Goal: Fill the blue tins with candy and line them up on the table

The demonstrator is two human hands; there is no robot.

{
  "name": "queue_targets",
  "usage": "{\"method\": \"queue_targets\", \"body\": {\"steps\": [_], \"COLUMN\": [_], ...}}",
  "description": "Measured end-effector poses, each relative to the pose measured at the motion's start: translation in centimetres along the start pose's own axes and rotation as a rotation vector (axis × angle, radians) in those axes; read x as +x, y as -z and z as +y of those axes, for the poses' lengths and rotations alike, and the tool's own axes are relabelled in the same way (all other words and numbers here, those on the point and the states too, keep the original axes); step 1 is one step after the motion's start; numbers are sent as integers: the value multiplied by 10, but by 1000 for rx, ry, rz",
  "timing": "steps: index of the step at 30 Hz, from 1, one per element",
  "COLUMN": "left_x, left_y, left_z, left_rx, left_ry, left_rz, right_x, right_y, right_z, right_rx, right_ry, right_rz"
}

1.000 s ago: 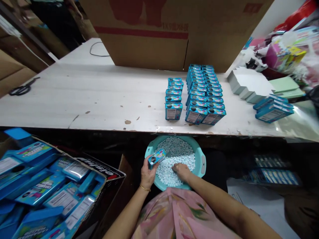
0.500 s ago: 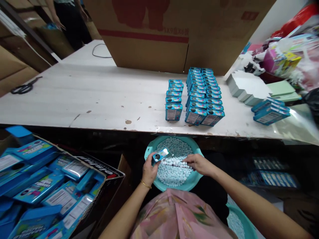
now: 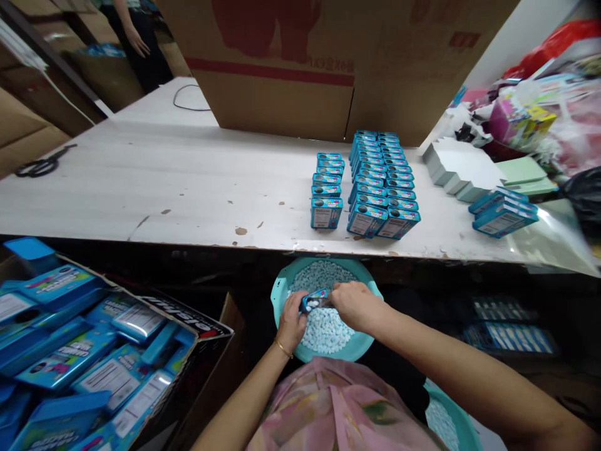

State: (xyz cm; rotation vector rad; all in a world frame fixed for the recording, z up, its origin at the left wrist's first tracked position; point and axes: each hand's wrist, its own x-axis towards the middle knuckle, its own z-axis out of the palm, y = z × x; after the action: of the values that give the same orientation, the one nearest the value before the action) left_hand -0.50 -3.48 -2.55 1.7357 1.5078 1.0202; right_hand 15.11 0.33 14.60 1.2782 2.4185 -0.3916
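My left hand (image 3: pixel 292 322) is closed around a small blue box (image 3: pixel 319 295), held tilted over a turquoise basin (image 3: pixel 278 294). White pieces show at the box's near end. The basin is full of small pale blue-white pellets (image 3: pixel 326 329). My right hand (image 3: pixel 354 305) is closed at the box's right side, on what looks like a scoop (image 3: pixel 327 302); the fingers cover most of it. The scoop touches or nearly touches the box; I cannot tell which.
Rows of blue boxes (image 3: pixel 369 219) stand on the white table (image 3: pixel 211 188), before a large carton (image 3: pixel 282 100). A carton of blue boxes (image 3: pixel 70 357) is at left. Scissors (image 3: pixel 44 164) lie far left; stacked white card (image 3: pixel 462 166) is at right. A person (image 3: pixel 134 41) stands behind.
My right hand has moved left and slightly up, bringing the scoop from over the pellets to the box. My left hand has shifted slightly right and turned the box.
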Motion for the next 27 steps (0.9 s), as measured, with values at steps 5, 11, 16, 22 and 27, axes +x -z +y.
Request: {"method": "queue_targets", "body": {"steps": [5,11,16,22,27], "left_x": [-2,-12,-13,-9,-7], "left_y": [12,20,17,18,20], "left_z": [-4,-11,-12,-10,-7], "left_rx": [-7,5,-95,-141,-127], "left_ry": [62,161,294,325,300], "left_rz": [47,191,255,266,254], "right_x": [-13,24,56,51,38], "right_y": [-16,-110,-169,-185,-165], "right_z": [35,53,9,23,55], "right_rx": [90,182,231,402,558], "right_ry": [-46,-220,-97,20,69], "right_rz": [60,39,-49,-122,-81]}}
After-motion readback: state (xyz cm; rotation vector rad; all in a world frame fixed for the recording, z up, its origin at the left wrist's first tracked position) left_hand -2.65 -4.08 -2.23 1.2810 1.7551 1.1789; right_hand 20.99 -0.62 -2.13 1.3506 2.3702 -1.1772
